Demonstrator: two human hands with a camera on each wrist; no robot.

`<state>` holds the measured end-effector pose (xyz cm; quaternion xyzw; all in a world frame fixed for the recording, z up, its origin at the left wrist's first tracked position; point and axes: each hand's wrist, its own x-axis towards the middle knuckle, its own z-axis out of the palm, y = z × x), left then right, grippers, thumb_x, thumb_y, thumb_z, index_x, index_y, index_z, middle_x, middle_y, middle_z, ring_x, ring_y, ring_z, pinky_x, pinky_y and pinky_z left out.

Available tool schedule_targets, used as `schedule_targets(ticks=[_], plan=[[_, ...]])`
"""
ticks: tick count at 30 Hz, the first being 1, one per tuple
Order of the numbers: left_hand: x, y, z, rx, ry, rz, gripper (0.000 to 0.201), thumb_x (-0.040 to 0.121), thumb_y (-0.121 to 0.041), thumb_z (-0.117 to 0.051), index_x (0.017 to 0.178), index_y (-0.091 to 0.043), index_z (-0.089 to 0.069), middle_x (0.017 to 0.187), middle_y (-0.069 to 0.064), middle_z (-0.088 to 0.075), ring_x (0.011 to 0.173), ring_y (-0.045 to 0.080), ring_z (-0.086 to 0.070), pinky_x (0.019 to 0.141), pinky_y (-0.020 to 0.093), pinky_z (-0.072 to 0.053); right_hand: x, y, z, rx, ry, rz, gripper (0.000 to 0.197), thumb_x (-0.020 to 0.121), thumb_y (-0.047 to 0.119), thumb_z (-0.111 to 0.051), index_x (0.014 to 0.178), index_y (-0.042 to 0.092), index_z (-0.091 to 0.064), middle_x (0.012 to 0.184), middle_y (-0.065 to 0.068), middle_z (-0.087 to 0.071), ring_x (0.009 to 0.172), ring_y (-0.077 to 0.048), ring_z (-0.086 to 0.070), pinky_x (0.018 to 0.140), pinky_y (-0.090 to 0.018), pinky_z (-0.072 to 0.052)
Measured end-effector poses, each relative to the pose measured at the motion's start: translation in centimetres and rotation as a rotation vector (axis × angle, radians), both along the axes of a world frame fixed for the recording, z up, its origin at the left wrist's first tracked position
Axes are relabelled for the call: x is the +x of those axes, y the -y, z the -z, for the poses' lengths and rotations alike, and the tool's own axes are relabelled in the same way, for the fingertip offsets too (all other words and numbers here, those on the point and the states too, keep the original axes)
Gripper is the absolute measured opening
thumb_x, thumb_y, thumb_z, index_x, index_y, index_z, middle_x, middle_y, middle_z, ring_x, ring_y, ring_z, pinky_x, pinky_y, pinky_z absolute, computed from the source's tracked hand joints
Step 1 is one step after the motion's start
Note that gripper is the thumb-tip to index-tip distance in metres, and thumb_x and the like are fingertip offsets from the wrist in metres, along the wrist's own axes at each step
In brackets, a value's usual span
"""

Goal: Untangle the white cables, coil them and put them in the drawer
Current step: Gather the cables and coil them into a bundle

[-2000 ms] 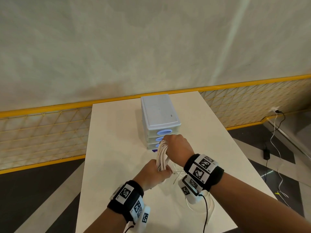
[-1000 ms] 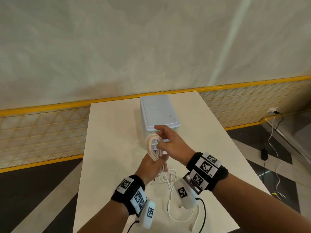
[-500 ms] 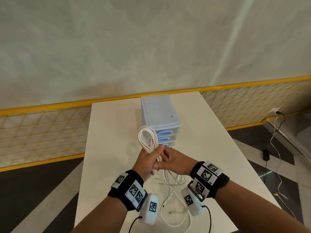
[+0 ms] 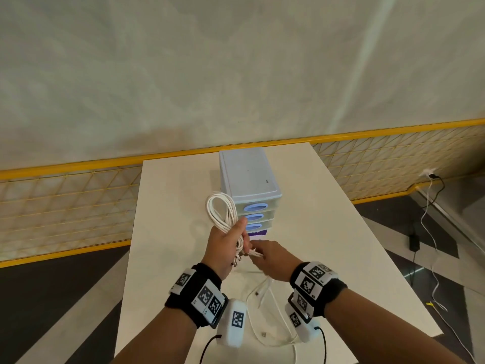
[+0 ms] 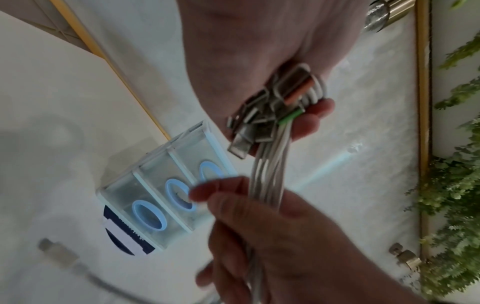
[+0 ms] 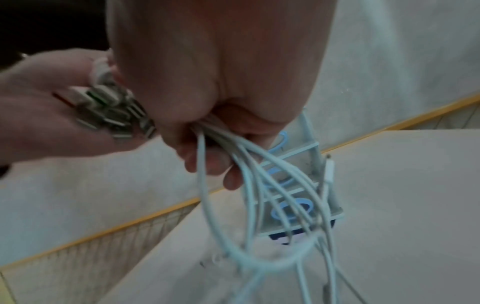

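The fingers [image 4: 242, 227] of the left hand [image 4: 225, 245] are wrapped round a bundle of white cables [image 4: 221, 211], thumb pressed along the strands. The loops of the bundle stand up above the fist, and a cluster of metal plugs [image 5: 262, 121] sticks out below it, against the heel of the palm. Just to the right and slightly lower, the right hand [image 4: 270, 260] has its fingers [image 6: 207, 162] closed round the loose strands that leave the bundle; in the right wrist view several strands fan out from under the curled fingers and run down toward the worktop [image 4: 328, 232]. The two hands nearly touch, held in the air above the worktop.

More white cable lies slack on the worktop [image 4: 265, 334] below and between the wrists, with a couple of plug ends showing.

Just beyond the hands stands a small pale drawer unit [image 4: 249, 177] with three stacked drawers [image 4: 256, 207], each with a blue oval handle; all three look pushed in. The raised loops sit just beside the unit's left front corner. A dark label [image 4: 258, 233] shows at the base of the unit.

Both wrists wear black bands with square printed markers [image 4: 207, 295].
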<state>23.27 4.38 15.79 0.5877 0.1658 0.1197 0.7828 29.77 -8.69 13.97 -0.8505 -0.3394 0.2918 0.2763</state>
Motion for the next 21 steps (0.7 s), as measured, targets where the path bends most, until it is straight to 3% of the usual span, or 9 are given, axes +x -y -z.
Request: schedule_targets(ticks=[2,4,6,8,10,14,17,19,21], plan=[[-0.2,-0.3,0.1,0.046,-0.034,-0.009,0.045,0.096,-0.019,-0.051,0.051,-0.017,-0.055,0.043,0.006,-0.048,0.047,0.024,-0.043,0.070,0.052,-0.048,0.6,0.5,0.5,-0.072,0.132,0.014,0.018,0.090,0.017,-0.047,0.103,0.017,-0.060,0.093,-0.006,-0.067,0.080,-0.024,-0.059,0.077,-0.034,-0.045],[-0.5,-0.3,0.3,0.073,-0.063,-0.007,0.046,0.096,-0.019,-0.051,0.050,-0.019,-0.056,0.043,0.005,-0.050,0.051,0.026,-0.047,0.077,0.059,-0.049,0.9,1.0,0.5,-0.099,0.157,0.049,0.019,0.090,0.016,-0.047,0.103,0.019,-0.061,0.087,-0.004,-0.067,0.077,-0.025,-0.059,0.076,-0.034,-0.047],[-0.7,-0.2,0.3,0.065,-0.072,-0.012,0.045,0.096,-0.018,-0.052,0.050,-0.018,-0.055,0.045,0.005,-0.050,0.054,0.027,-0.053,0.072,0.053,-0.049,1.2,1.2,0.1,-0.089,0.129,0.118,0.018,0.089,0.014,-0.049,0.099,0.018,-0.064,0.077,-0.002,-0.061,0.066,-0.023,-0.057,0.071,-0.033,-0.050],[-0.8,-0.2,0.5,0.049,-0.080,-0.008,0.044,0.096,-0.017,-0.051,0.052,-0.016,-0.053,0.046,0.006,-0.047,0.059,0.030,-0.061,0.066,0.037,-0.049,1.8,1.4,0.0,-0.111,0.165,0.203,0.016,0.088,0.015,-0.052,0.095,0.019,-0.066,0.081,-0.006,-0.064,0.066,-0.022,-0.054,0.065,-0.031,-0.047],[-0.9,-0.3,0.6,0.036,-0.101,-0.007,0.041,0.096,-0.017,-0.050,0.056,-0.012,-0.051,0.047,0.006,-0.044,0.064,0.030,-0.066,0.066,0.030,-0.047,2.2,1.6,-0.1,-0.158,0.225,0.287,0.019,0.087,0.016,-0.050,0.093,0.024,-0.067,0.088,-0.008,-0.067,0.069,-0.022,-0.052,0.064,-0.028,-0.041],[-0.8,-0.9,0.6,-0.071,-0.195,-0.040,0.039,0.095,-0.018,-0.053,0.057,-0.008,-0.049,0.046,0.005,-0.045,0.060,0.025,-0.066,0.054,0.026,-0.046,1.8,1.1,-0.8,-0.036,0.240,0.397,0.013,0.088,0.021,-0.054,0.081,0.025,-0.065,0.073,-0.006,-0.063,0.058,-0.019,-0.047,0.061,-0.027,-0.039],[-0.7,-1.4,0.4,-0.091,-0.211,-0.070,0.039,0.094,-0.018,-0.054,0.057,-0.008,-0.051,0.045,0.004,-0.049,0.058,0.024,-0.067,0.059,0.029,-0.048,1.9,0.4,-1.2,0.162,0.135,0.531,0.021,0.083,0.032,-0.066,0.066,0.022,-0.059,0.056,-0.001,-0.053,0.046,-0.017,-0.048,0.052,-0.027,-0.042],[-0.7,-1.8,0.2,-0.100,-0.193,-0.113,0.038,0.094,-0.016,-0.053,0.057,-0.007,-0.051,0.044,0.004,-0.049,0.055,0.023,-0.065,0.065,0.031,-0.050,2.0,0.3,-1.5,0.120,0.092,0.529,0.023,0.080,0.034,-0.069,0.063,0.021,-0.061,0.060,-0.002,-0.058,0.051,-0.024,-0.058,0.050,-0.029,-0.049],[-0.7,-2.1,0.0,-0.130,-0.166,-0.171,0.038,0.094,-0.014,-0.053,0.057,-0.007,-0.051,0.044,0.004,-0.047,0.052,0.022,-0.063,0.061,0.029,-0.051,2.0,0.7,-1.6,-0.028,0.133,0.438,0.021,0.082,0.035,-0.066,0.069,0.019,-0.064,0.063,-0.001,-0.057,0.055,-0.023,-0.056,0.053,-0.029,-0.047]])
